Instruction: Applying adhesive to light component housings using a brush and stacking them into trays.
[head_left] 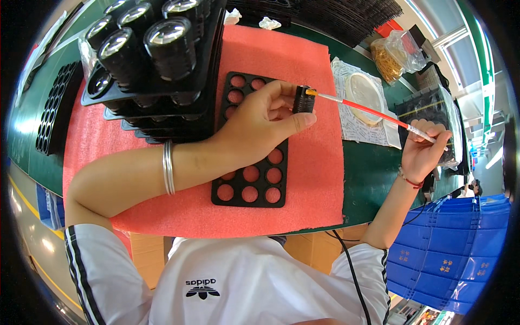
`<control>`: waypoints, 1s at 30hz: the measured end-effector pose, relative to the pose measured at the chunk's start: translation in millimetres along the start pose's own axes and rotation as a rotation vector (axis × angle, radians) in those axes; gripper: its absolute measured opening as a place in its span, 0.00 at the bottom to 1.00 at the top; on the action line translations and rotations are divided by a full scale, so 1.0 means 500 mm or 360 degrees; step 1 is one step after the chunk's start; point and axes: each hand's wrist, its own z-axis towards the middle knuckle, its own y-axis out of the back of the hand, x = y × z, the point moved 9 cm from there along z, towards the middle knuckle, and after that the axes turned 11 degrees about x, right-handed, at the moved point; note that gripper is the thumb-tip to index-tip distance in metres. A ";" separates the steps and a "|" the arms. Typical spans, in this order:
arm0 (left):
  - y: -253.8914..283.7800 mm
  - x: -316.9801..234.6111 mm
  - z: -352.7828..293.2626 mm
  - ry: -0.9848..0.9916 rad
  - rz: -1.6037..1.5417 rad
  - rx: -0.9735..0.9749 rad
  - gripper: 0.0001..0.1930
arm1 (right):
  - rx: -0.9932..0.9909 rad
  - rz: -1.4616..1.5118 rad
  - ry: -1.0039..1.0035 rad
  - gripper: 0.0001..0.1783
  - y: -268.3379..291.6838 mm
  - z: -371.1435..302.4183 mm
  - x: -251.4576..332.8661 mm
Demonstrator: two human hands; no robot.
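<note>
Between the fingers and thumb of my left hand [271, 111] is a small black ribbed cylinder [304, 101], raised above a black tray with round holes [250, 196]. My right hand [423, 149] grips the back end of a thin paintbrush with a red handle [374, 112]. The brush's orange-yellow tip meets the upper end of the cylinder. The tray lies on a pink foam sheet [314, 173], and my left hand and forearm hide part of it.
At the left rises a stack of black trays [208, 92] topped with glass-fronted black lens barrels [170, 49]. A round shallow dish [364, 97] sits on printed paper [341, 76] at the right. Beyond it are a bag of yellow bits [391, 60] and blue crates [439, 254].
</note>
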 end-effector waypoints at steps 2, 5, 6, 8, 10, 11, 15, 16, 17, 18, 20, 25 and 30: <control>0.001 0.000 0.001 -0.0009 0.0028 0.0001 0.18 | -0.0017 -0.0041 0.0000 0.21 0.005 -0.001 0.002; -0.002 -0.002 -0.001 -0.0046 -0.0026 0.0011 0.16 | -0.0033 -0.0074 0.0012 0.21 0.008 -0.002 0.006; -0.004 -0.002 -0.001 -0.0042 -0.0049 0.0030 0.16 | -0.0031 -0.0072 0.0014 0.20 0.008 -0.002 0.007; -0.007 -0.001 0.001 -0.0036 -0.0096 0.0067 0.15 | -0.0025 -0.0084 0.0027 0.20 0.007 -0.002 0.009; -0.005 0.000 0.001 -0.0053 -0.0129 0.0061 0.15 | -0.0017 -0.0108 0.0052 0.19 0.004 -0.001 0.012; -0.004 0.001 0.000 -0.0061 -0.0145 0.0059 0.15 | -0.0009 -0.0113 0.0051 0.19 0.004 -0.001 0.012; -0.009 -0.003 -0.001 -0.0035 -0.0124 0.0114 0.16 | -0.0017 -0.0132 0.0050 0.19 0.009 -0.003 0.013; -0.009 -0.001 -0.001 -0.0033 -0.0124 0.0117 0.16 | -0.0029 -0.0137 0.0049 0.19 0.010 -0.004 0.014; -0.010 0.000 -0.001 -0.0030 -0.0125 0.0120 0.16 | -0.0026 -0.0154 0.0063 0.19 0.009 -0.003 0.016; -0.009 0.000 -0.001 -0.0021 -0.0125 0.0116 0.16 | -0.0023 -0.0172 0.0077 0.19 0.008 -0.003 0.018; -0.009 -0.002 -0.002 -0.0004 -0.0126 0.0106 0.16 | -0.0039 -0.0194 0.0085 0.19 0.009 -0.003 0.020; -0.010 0.000 -0.002 0.0009 -0.0122 0.0110 0.16 | -0.0176 -0.0436 0.0080 0.19 0.024 -0.010 0.025; -0.011 -0.001 -0.002 -0.0001 -0.0113 0.0122 0.15 | -0.0264 -0.0084 0.0003 0.19 0.040 -0.010 0.013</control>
